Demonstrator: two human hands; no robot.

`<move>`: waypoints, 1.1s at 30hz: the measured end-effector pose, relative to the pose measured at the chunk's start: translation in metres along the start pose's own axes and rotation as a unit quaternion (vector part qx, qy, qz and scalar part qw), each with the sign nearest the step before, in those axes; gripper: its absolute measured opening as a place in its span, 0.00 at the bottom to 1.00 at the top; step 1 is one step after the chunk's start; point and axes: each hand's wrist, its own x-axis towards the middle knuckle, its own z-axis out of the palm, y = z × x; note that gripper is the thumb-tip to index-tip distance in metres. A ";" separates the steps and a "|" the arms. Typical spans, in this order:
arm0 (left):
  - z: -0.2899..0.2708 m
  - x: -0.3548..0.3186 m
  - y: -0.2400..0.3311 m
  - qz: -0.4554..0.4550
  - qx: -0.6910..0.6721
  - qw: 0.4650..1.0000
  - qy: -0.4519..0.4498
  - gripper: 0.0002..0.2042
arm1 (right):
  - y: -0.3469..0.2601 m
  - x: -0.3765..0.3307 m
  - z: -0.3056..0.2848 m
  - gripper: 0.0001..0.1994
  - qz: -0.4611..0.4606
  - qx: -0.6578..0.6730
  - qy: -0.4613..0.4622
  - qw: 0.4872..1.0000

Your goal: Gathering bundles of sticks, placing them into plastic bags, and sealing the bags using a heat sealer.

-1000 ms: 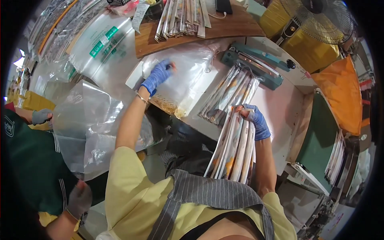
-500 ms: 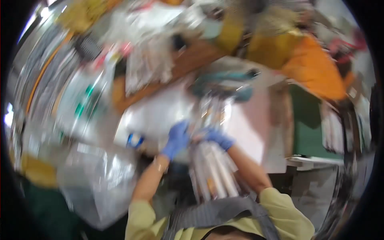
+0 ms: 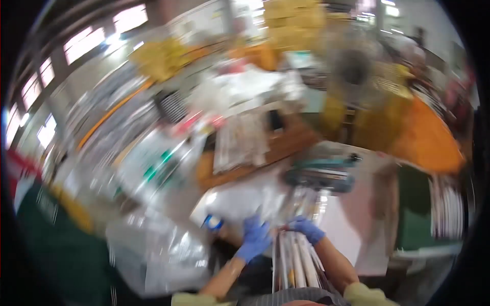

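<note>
Both my hands wear blue gloves. My left hand point(image 3: 255, 235) is open, its fingers apart, just left of the bundle and over the near edge of the work surface. My right hand point(image 3: 308, 229) is closed over the far part of a bundle of long, pale, stick-like pieces point(image 3: 297, 262) in transparent plastic. The bundle points toward my body, and what the pieces are is too blurred to tell. Beyond my hands, more shiny transparent plastic point(image 3: 302, 200) lies before a teal bar-shaped device point(image 3: 321, 176), which looks like a bag sealer.
A roll of blue-and-white tape point(image 3: 213, 223) sits left of my hands. A brown board point(image 3: 286, 145) carries pale packed bundles point(image 3: 240, 143). Plastic bags point(image 3: 173, 250) fill the left side. A green box point(image 3: 414, 204), orange sack point(image 3: 429, 135) and fan point(image 3: 353, 66) stand right. A person in dark green point(image 3: 56, 245) is at far left.
The view has tilted up, so the scene sits lower and farther right. My left hand has come away from the bundle and its fingers have spread; my right hand stays on it.
</note>
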 end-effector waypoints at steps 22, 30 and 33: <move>0.064 -0.033 0.090 -0.394 -0.851 0.162 -0.308 0.13 | -0.030 -0.102 0.011 0.45 -0.209 -0.003 0.244 0.947; 0.140 -0.123 0.121 -0.445 -0.750 0.389 -0.297 0.15 | 0.128 -0.199 0.009 0.16 -0.080 0.085 0.384 0.916; 0.085 -0.063 0.120 -0.212 -0.487 0.783 -0.322 0.11 | 0.080 -0.189 -0.014 0.12 -0.044 0.041 0.342 0.938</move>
